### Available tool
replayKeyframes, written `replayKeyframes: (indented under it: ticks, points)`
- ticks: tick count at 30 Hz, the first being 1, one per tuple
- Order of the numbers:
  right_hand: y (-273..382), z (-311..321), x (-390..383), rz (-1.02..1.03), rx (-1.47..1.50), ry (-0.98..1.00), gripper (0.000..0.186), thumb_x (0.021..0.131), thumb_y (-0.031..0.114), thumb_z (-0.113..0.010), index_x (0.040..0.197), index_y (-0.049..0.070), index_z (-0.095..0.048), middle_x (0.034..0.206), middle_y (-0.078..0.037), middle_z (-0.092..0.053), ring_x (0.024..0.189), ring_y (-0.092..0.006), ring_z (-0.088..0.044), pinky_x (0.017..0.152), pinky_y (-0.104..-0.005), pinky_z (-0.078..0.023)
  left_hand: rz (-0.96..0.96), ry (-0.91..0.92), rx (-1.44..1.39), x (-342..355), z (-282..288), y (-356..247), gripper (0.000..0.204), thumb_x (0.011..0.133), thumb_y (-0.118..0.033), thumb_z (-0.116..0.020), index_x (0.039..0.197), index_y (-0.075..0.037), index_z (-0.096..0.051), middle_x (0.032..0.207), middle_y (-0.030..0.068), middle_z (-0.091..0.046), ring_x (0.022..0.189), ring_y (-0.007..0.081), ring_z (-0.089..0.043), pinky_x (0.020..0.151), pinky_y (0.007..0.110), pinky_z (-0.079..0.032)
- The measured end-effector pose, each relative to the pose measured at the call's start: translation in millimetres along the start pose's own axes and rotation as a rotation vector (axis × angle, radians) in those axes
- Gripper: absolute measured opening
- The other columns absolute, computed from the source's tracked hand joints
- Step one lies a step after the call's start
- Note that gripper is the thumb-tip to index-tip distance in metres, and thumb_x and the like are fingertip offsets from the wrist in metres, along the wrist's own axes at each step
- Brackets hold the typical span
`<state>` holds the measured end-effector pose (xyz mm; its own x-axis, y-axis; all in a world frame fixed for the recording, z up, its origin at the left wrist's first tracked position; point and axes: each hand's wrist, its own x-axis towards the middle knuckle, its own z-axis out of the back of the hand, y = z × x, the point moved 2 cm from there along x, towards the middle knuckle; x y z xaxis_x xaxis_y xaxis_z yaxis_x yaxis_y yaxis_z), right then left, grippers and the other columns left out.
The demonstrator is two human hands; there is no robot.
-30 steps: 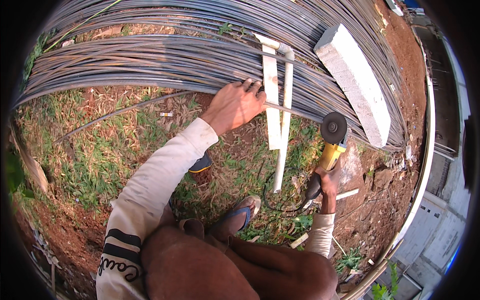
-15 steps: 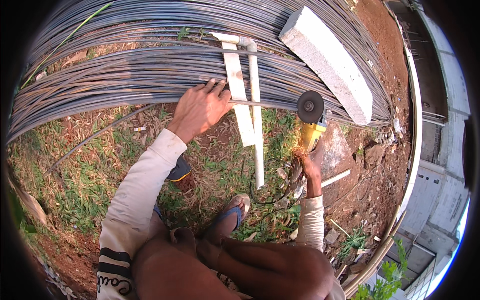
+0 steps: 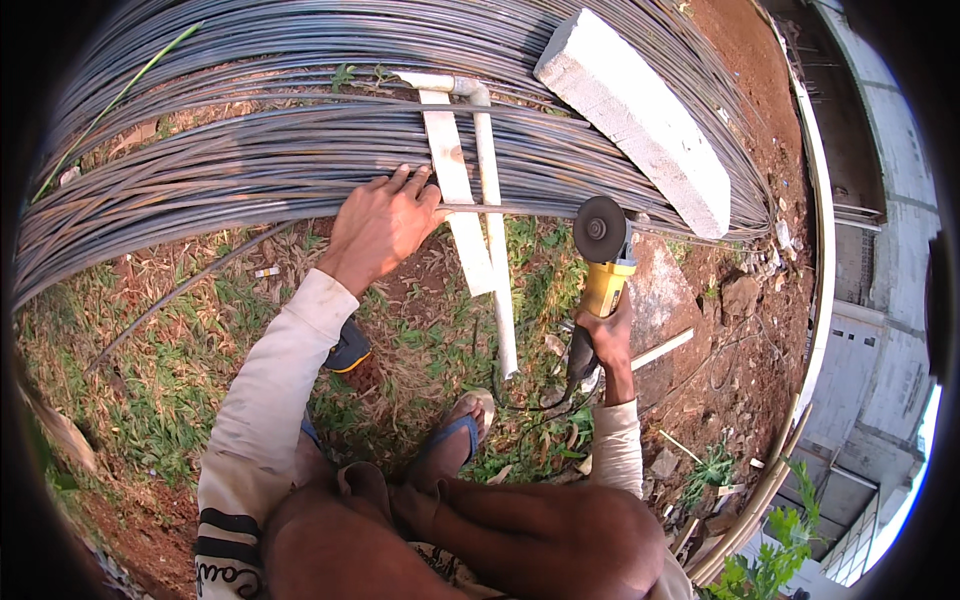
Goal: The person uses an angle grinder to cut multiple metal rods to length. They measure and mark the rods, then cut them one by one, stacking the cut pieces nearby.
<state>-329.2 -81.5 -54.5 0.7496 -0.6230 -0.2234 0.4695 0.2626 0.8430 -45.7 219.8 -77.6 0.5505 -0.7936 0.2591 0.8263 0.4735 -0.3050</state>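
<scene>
The right hand (image 3: 607, 335) is wrapped around a yellow angle grinder (image 3: 601, 289), its disc (image 3: 597, 231) ahead. The left hand (image 3: 378, 228), loosely spread, lies over a steel rod (image 3: 535, 211) running rightward from its thumb.

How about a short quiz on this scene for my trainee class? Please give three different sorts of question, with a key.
1. Short answer: Which hand grips the grinder?

2. Fill the gap: The fingers of the left hand touch the ____.

3. Multiple choice: What colour is the strap of the sandal on the person's foot?
A) Red
B) Blue
C) Yellow

Key:
1. The right hand.
2. Steel rods.
3. B.
</scene>
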Motion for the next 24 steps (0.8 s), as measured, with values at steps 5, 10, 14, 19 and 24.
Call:
replayKeyframes:
  ticks: [5,10,14,19,24]
  points:
    - [-8.8,-2.3,3.9,0.037,0.014,-0.008,0.066,0.072,0.004,-0.079,0.133,0.0,-0.054,0.101,-0.005,-0.063,0.084,-0.0161,-0.063,0.076,-0.0321,-0.055,0.016,0.021,-0.004,-2.6,-0.1,-0.3,0.04,0.104,-0.041,-0.067,0.112,-0.003,-0.072,0.145,0.0181,-0.069,0.13,0.0356,-0.069,0.091,0.046,-0.065]
    - [-3.9,-0.9,19.1,0.048,0.025,0.033,0.066,0.07,0.007,-0.079,0.131,0.0,-0.056,0.1,-0.005,-0.063,0.083,-0.0164,-0.063,0.075,-0.0317,-0.054,0.037,0.029,-0.025,-2.4,-0.1,-1.1,0.039,0.105,-0.041,-0.065,0.111,-0.002,-0.071,0.146,0.016,-0.068,0.131,0.0358,-0.068,0.091,0.046,-0.065]
    - [3.1,-1.4,22.9,0.049,-0.037,0.014,0.065,0.068,0.009,-0.079,0.128,0.001,-0.058,0.099,-0.005,-0.064,0.083,-0.0168,-0.062,0.075,-0.0315,-0.054,0.035,0.058,0.002,-2.3,-1.2,-1.0,0.038,0.105,-0.04,-0.065,0.113,-0.003,-0.071,0.145,0.0154,-0.068,0.134,0.0349,-0.066,0.09,0.046,-0.065]
    - [-1.7,2.0,10.3,0.094,-0.033,0.024,0.066,0.07,0.01,-0.083,0.13,0.002,-0.056,0.103,-0.005,-0.063,0.086,-0.0178,-0.063,0.078,-0.034,-0.056,0.016,0.039,-0.014,-2.9,-0.4,0.8,0.039,0.108,-0.04,-0.06,0.116,-0.004,-0.072,0.144,0.0186,-0.069,0.135,0.0355,-0.066,0.088,0.047,-0.065]
    - [-10.1,2.9,2.5,0.024,-0.105,-0.017,0.071,0.068,0.012,-0.085,0.131,0.002,-0.053,0.101,-0.006,-0.064,0.085,-0.0176,-0.065,0.077,-0.034,-0.057,0.031,0.079,-0.028,-1.3,-0.6,1.2,0.041,0.109,-0.041,-0.057,0.117,-0.004,-0.072,0.143,0.0186,-0.069,0.133,0.036,-0.067,0.083,0.048,-0.066]
